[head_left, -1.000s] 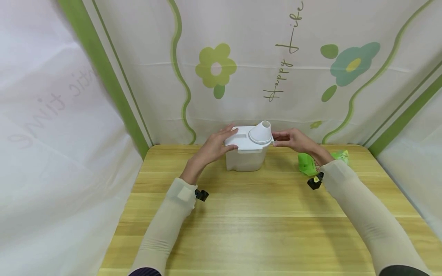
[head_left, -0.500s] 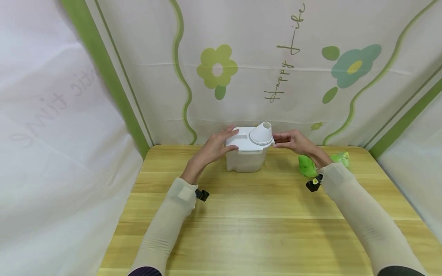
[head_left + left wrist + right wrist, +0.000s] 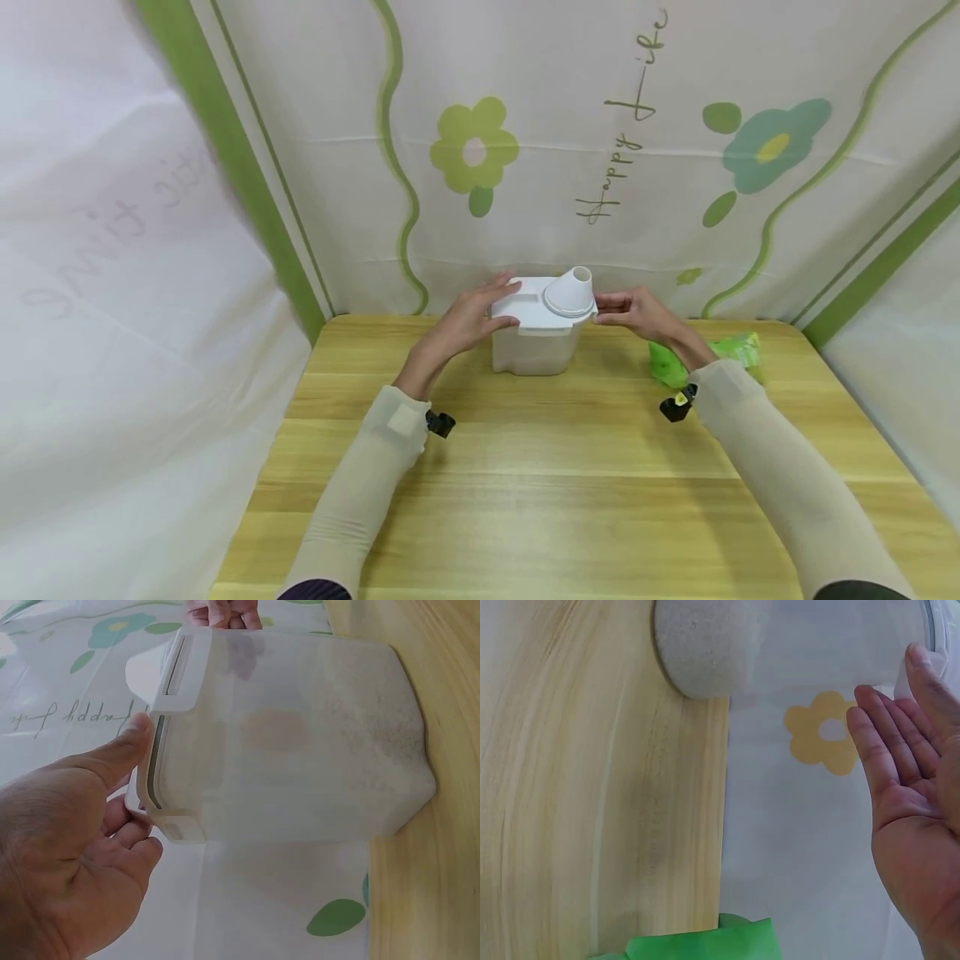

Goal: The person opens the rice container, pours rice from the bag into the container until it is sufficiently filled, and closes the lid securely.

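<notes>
A translucent storage container stands upright at the table's far side. Its white lid carries a cone-shaped spout toward the right. Pale grainy contents show through the lower part in the left wrist view. My left hand grips the lid's left end, thumb at the front edge and fingers over the top and far side. At the opposite end, my right hand pinches the lid's projecting corner between thumb and fingers. In the right wrist view its fingers are nearly straight, with the white lip beside the thumb tip.
A green plastic packet lies on the wooden table, partly behind my right wrist. Close behind the container hangs a white curtain printed with flowers and lettering. More curtain closes off both sides.
My right wrist and forearm have shifted slightly down and left, while the fingers stay at the lid's corner. Left hand and container keep their places; the whole view drifts a little.
</notes>
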Tool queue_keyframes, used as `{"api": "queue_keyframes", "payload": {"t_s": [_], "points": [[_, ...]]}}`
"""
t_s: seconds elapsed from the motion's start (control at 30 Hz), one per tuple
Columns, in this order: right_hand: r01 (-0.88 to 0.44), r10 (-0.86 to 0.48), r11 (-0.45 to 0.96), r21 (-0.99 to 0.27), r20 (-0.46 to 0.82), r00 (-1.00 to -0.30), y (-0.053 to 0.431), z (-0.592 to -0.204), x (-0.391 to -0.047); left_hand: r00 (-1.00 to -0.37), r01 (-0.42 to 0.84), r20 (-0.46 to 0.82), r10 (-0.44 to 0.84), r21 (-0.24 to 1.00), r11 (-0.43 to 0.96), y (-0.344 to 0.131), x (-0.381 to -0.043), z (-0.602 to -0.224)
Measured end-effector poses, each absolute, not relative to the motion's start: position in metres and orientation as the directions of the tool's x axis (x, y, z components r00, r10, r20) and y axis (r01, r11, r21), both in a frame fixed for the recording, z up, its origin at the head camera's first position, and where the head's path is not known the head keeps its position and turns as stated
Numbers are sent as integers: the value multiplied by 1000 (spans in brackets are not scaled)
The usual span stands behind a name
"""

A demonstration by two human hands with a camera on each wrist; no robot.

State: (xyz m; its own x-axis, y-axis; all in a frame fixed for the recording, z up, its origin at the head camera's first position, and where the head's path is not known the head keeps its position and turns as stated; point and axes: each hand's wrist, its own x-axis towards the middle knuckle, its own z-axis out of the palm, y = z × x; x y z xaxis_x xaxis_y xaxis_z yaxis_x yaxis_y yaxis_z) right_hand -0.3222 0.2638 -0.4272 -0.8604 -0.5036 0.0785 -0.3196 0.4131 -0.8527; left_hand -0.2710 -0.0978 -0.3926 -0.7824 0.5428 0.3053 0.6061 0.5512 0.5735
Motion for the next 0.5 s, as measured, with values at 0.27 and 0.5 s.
{"api": "queue_keyframes", "payload": {"t_s": [0.27, 0.5], "points": [[-329, -498, 408, -851, 95, -862, 266, -430, -319, -793, 591, 311, 523, 599, 540, -96, -272, -398], [-341, -500, 436, -833, 90, -861, 264, -428, -316, -799, 587, 306, 519, 588, 557, -97, -271, -399]]}}
